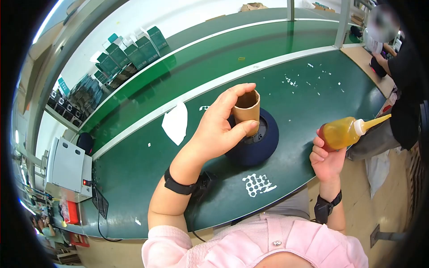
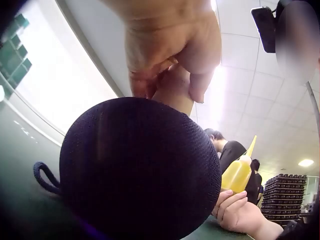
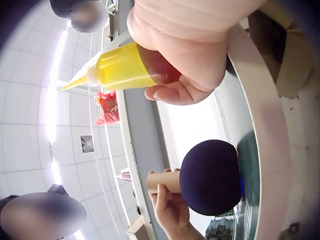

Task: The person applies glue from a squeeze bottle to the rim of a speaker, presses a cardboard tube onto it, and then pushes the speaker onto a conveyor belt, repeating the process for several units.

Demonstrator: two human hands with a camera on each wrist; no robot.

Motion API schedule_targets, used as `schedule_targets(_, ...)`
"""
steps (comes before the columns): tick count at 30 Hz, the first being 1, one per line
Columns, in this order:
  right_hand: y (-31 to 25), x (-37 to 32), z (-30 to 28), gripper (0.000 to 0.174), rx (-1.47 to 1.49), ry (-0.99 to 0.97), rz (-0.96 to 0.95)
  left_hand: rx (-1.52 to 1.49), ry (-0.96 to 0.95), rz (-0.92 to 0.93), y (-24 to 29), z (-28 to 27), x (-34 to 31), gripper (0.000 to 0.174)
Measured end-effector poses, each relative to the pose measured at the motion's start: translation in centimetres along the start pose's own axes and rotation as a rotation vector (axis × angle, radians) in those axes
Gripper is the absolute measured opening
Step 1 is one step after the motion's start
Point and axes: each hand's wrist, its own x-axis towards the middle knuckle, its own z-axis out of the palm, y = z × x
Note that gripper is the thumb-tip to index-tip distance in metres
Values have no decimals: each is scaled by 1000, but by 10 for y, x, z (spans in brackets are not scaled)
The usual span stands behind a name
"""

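Note:
My left hand point(image 1: 217, 127) grips a brown cardboard tube point(image 1: 247, 111), thumb on the near side and fingers round the far side. The tube's lower end meets the top of a round, dark blue fabric-covered speaker point(image 1: 267, 145), which rests on the green table. A small cord loop point(image 2: 44, 177) sticks out from the speaker's side in the left wrist view. To the right, my right hand point(image 1: 328, 161) holds a yellow squeeze bottle point(image 1: 340, 134) by its base, tilted with its long pointed nozzle point(image 1: 376, 121) away from the speaker. Reddish liquid sits at the bottle's base.
White perforated sticker scrap point(image 1: 258, 185) lies near the table's front edge, and a white sheet point(image 1: 175, 124) lies behind my left arm. A grey metal box point(image 1: 67, 167) stands at the left. Green boxes point(image 1: 134, 51) line the back. Another person point(image 1: 402, 76) is at the right.

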Motion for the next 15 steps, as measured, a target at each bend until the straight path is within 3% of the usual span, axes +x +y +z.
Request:
schedule_targets(5, 1, 1, 0, 66, -21, 48, 30, 104, 21, 64, -1, 1, -1, 60)
schedule_targets(7, 0, 2, -3, 66, -40, -56, 29, 90, 20, 46, -1, 2, -1, 61)
schedule_targets(15, 0, 2, -6, 66, 17, -101, 60, 177, -84, 56, 0, -4, -1, 65)
